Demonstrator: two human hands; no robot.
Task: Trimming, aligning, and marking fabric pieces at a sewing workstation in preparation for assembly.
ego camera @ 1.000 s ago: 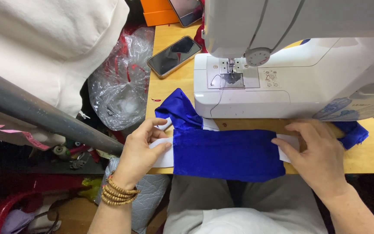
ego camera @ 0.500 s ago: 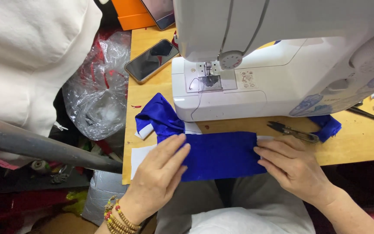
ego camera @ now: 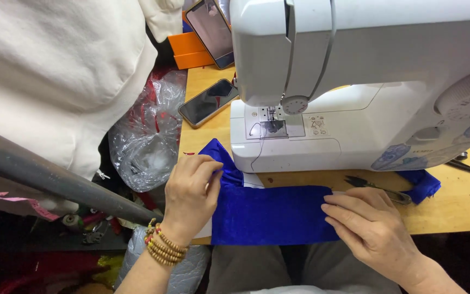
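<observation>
While the left hand (ego camera: pixel 191 190) has slid off the cloth's middle to pinch its left end, the right hand (ego camera: pixel 373 226) presses flat, fingers spread. Blue satin strip (ego camera: pixel 273 212) lies on the desk (ego camera: pixel 463 209) before the sewing machine (ego camera: pixel 354 109) (being smoothed, I'd judge).

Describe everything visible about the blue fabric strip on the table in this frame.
The blue fabric is a long, vivid royal-blue strip with a soft, velvety sheen. It lies flat along the front edge of the wooden table, before the white sewing machine. Its left end bunches upward by the machine base; its right end pokes out past small snips. The left hand pinches the left part; the right hand presses the right.
</observation>
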